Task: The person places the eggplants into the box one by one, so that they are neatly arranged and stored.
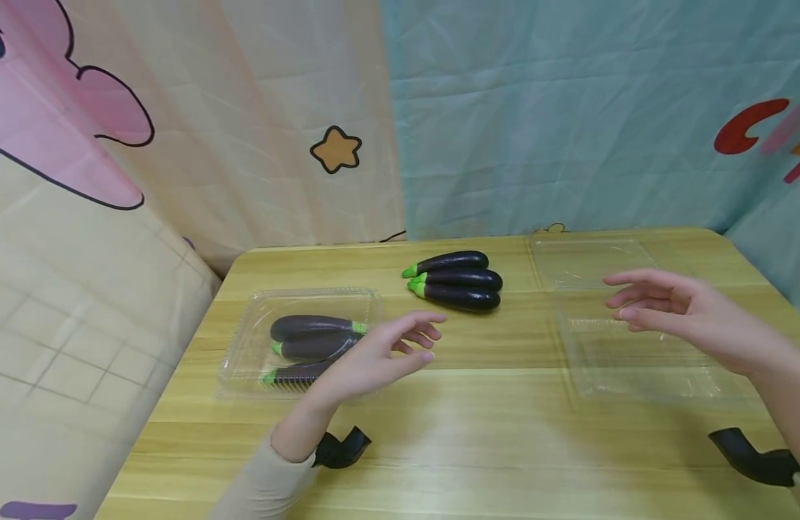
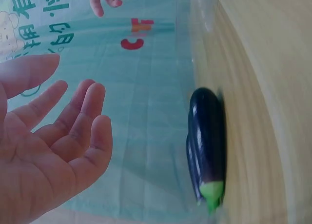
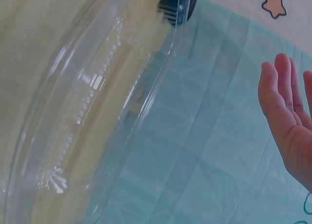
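My left hand [image 1: 380, 354] hovers with loosely bent fingers near the right side of a clear plastic clamshell box [image 1: 237, 354]; nothing is in its grasp. Inside that box lie several eggplants [image 1: 315, 328], dark purple with green stems, seen through the plastic and partly hidden by the hand. Just beyond the left fingertips, three eggplants [image 1: 465, 297] lie side by side on the table, stems to the left. Over at the right, my right hand [image 1: 692, 310] is held above a second clear box [image 1: 608, 375], fingers relaxed and holding nothing. This box stands unfolded, its lid part toward the back.
The wooden table [image 1: 478, 448] ends at the back against a printed cloth curtain [image 1: 569, 130]. Another curtain [image 1: 68, 303] hangs along the left side. Black wrist mounts [image 1: 341, 449] show below both hands.
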Demonstrator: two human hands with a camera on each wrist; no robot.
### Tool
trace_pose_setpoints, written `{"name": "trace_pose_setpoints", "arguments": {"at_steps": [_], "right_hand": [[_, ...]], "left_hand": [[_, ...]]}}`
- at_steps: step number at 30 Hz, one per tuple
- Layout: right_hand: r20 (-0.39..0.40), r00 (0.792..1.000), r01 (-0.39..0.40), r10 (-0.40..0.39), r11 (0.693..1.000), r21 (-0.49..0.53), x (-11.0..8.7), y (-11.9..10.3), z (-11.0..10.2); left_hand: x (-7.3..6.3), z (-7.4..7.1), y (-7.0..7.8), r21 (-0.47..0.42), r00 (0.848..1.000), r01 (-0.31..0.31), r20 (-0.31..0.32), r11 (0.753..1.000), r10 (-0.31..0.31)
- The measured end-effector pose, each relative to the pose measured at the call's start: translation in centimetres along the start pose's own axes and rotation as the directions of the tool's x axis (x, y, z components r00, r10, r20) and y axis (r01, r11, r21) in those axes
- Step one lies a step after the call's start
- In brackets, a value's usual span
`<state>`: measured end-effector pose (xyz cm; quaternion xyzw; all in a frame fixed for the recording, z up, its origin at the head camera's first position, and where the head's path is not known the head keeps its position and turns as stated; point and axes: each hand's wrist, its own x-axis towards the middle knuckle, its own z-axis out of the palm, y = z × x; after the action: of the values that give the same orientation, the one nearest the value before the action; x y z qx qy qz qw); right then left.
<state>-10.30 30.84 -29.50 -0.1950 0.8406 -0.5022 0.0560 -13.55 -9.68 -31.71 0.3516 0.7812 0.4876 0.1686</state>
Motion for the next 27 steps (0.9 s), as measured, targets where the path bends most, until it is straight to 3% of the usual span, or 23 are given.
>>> {"name": "trace_pose_setpoints", "arguments": {"at_steps": [8,11,15,22,25,27], "right_hand": [[-0.062,0.998,-0.022,0.018,0.997,-0.068,-1.9,1.4,-1.9],[-0.135,0.989,-0.073,0.056,0.989,-0.125,-2.5,1.9,-2.4],[-0.236,0.967,-0.146,0.097,0.969,-0.201,-3.3,2.8,-2.9],[-0.253,0.965,-0.130,0.071,0.965,-0.226,-5.0,5.7,-5.2],[-0.268,0.961,-0.129,0.071,0.970,-0.207,-5.7,7.4,-6.3],[-0.297,0.948,-0.183,0.113,0.959,-0.218,-6.0,8.6,-7.1]], "left_hand": [[2.3,2.3,-0.4,0.020,1.000,-0.007,-0.009,1.000,0.007],[2.8,3.0,-0.5,0.153,0.998,-0.015,-0.059,0.988,0.024],[3.5,3.7,-0.5,0.310,0.991,-0.030,-0.113,0.950,0.068],[4.8,4.2,-1.0,0.265,0.988,0.002,-0.149,0.964,0.039],[5.4,4.5,-1.3,0.301,0.983,0.028,-0.183,0.953,0.029],[5.7,4.7,-1.5,0.337,0.977,0.054,-0.212,0.940,0.020]]}}
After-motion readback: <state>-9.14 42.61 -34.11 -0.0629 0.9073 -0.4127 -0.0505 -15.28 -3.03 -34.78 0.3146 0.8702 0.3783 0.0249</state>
